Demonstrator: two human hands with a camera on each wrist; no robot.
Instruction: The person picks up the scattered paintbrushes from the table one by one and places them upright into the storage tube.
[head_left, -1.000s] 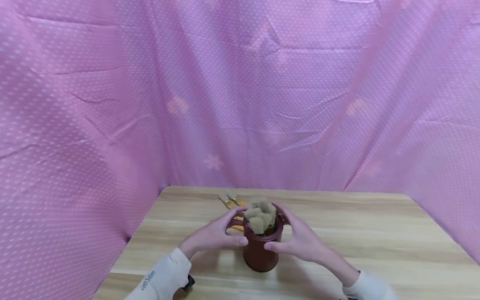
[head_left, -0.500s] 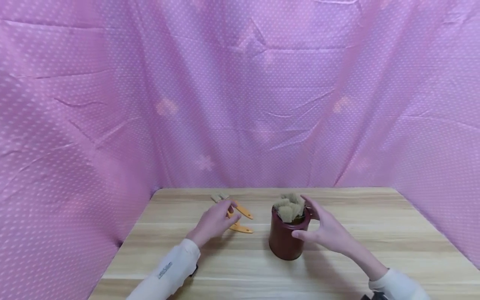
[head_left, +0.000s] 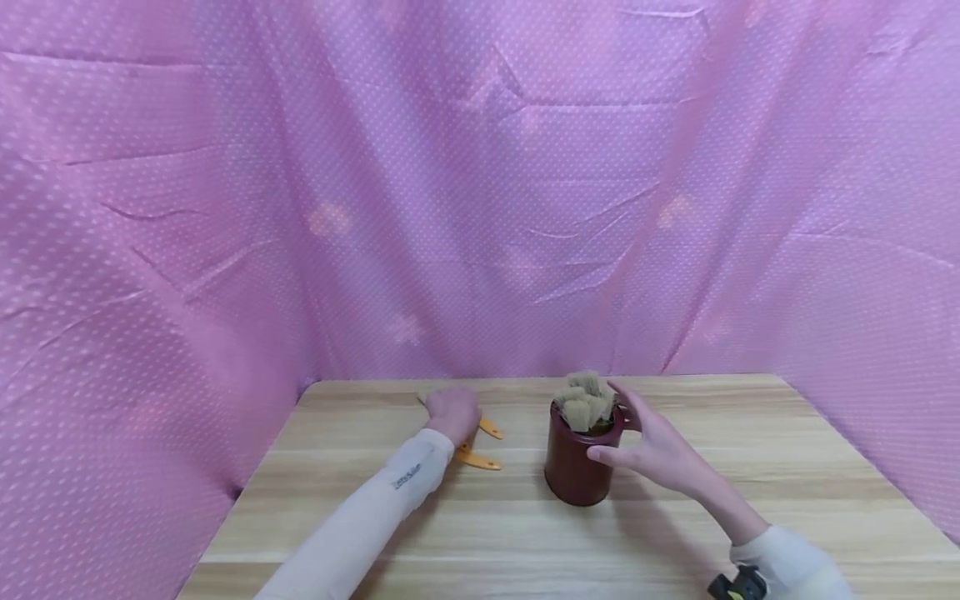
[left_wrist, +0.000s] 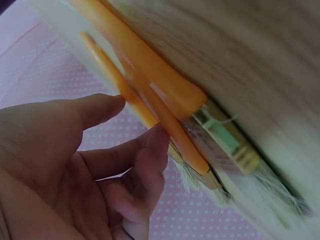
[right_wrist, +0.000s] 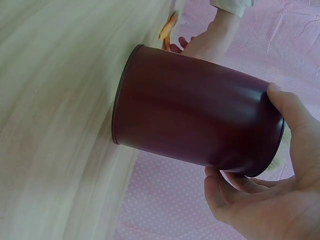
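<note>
My left hand [head_left: 453,412] reaches palm-down over orange-handled paintbrushes [head_left: 480,458] lying on the table's left half. In the left wrist view, thumb and curled forefinger meet the narrow orange handle of one paintbrush [left_wrist: 107,67]. Beside it lies a wider paintbrush [left_wrist: 165,80] with a gold ferrule and pale bristles. My right hand [head_left: 660,454] grips a dark red cylindrical pot [head_left: 579,467] near its rim, thumb on one side and fingers curled on the other. Tan bristle heads [head_left: 585,404] stick up out of this pot.
The light wood-grain table [head_left: 510,542] stretches out on both sides of the pot. Pink dotted cloth [head_left: 480,208] hangs behind the table and along its sides. A black device [head_left: 738,583] sits on my right wrist.
Both hands held the pot a second ago; it has shifted right. My left hand has let go and moved left onto the paintbrushes. My right hand stays on the pot.
</note>
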